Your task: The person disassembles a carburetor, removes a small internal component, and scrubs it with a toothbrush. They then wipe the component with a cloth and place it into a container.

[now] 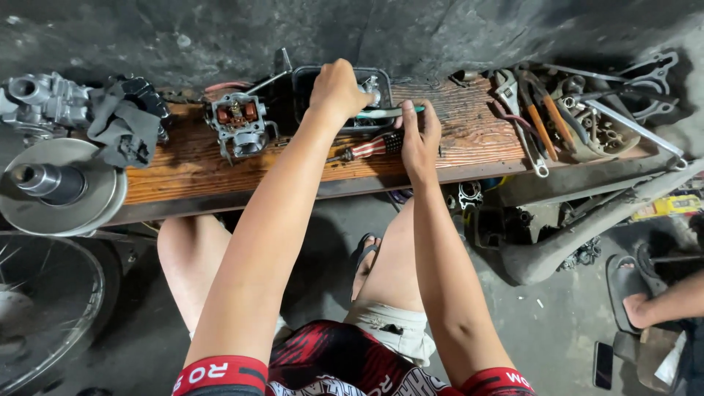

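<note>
At the far edge of the wooden plank, the left hand is clenched over something in the black tray, seemingly to steady it. The right hand pinches a green-handled tool pointing into the tray, a striped-handled screwdriver lying just beneath.

Red-and-white striped screwdriver handle

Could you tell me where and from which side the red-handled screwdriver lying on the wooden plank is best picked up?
Probably by its striped red handle, the thick part of the screwdriver, coming from above. It lies flat across the plank with its thin metal shaft pointing left. The right hand is right beside the handle's end, so that hand has the shortest reach.
</note>
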